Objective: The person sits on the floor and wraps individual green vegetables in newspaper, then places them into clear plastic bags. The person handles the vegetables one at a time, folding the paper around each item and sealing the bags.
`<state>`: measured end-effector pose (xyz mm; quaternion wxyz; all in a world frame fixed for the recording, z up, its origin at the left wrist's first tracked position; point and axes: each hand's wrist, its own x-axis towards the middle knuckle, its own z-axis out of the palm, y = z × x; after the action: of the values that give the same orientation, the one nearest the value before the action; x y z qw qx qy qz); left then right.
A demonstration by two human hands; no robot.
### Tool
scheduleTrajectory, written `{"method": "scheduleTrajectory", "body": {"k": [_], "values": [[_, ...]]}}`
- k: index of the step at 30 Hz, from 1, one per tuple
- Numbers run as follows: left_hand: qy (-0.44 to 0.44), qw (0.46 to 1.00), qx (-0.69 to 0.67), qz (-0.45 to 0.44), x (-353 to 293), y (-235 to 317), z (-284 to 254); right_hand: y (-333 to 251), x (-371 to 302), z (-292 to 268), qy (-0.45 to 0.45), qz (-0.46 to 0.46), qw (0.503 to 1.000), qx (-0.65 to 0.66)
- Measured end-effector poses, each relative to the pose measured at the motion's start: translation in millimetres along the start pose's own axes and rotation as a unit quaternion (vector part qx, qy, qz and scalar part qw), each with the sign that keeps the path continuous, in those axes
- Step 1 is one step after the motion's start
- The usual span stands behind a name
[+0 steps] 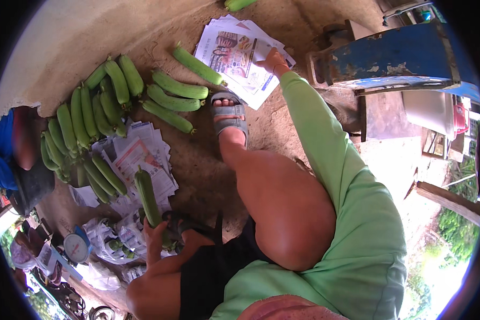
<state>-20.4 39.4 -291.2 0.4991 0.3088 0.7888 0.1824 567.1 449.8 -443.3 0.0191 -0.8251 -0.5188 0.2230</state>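
Observation:
My left hand [154,238] is closed around the lower end of a long green luffa gourd [146,193], which stands tilted beside my left leg. My right hand [275,62] reaches far forward to a stack of printed newspaper sheets [234,56], fingers bent at the right side of the top sheet and seemingly pinching it. Several loose luffa gourds [170,98] lie on the ground left of that stack, near my sandalled foot [230,114]. A large heap of luffa gourds [88,114] spreads farther left, partly over a second pile of newspaper [146,154].
Paper-wrapped bundles in clear plastic [112,240] lie near my left foot, beside a dial scale [76,248]. A person's blue-clothed limb [2,149] shows at the left edge. A worn blue metal piece [392,56] and a white bucket [429,112] stand at the right.

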Motion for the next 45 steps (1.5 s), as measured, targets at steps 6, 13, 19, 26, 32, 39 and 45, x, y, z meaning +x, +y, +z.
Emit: {"method": "scheduleTrajectory", "body": {"k": [6, 13, 19, 26, 32, 39, 45], "values": [[-0.001, 1.000, 0.021, -0.005, -1, 4, 1, -6, -6, 13, 0.002, 0.031, 0.996, 0.083], [0.001, 0.999, -0.036, -0.003, -5, 6, 3, 2, -22, -2, -0.034, 0.105, 0.975, 0.193], [0.006, 0.999, -0.047, -0.002, -1, -1, 7, 9, -10, 14, 0.007, 0.095, 0.962, 0.256], [-0.030, 0.996, -0.078, -0.017, 6, -12, 10, 43, 8, 30, -0.037, 0.099, 0.899, 0.425], [-0.037, 0.994, -0.103, -0.020, 9, -33, 13, 38, -36, 11, -0.055, 0.113, 0.893, 0.432], [-0.043, 0.995, -0.086, -0.011, 16, -31, 15, 101, -23, 21, 0.114, 0.162, 0.909, 0.366], [-0.035, 0.993, -0.108, -0.020, 10, -37, 10, 94, -9, 12, 0.063, 0.135, 0.868, 0.473]]}}
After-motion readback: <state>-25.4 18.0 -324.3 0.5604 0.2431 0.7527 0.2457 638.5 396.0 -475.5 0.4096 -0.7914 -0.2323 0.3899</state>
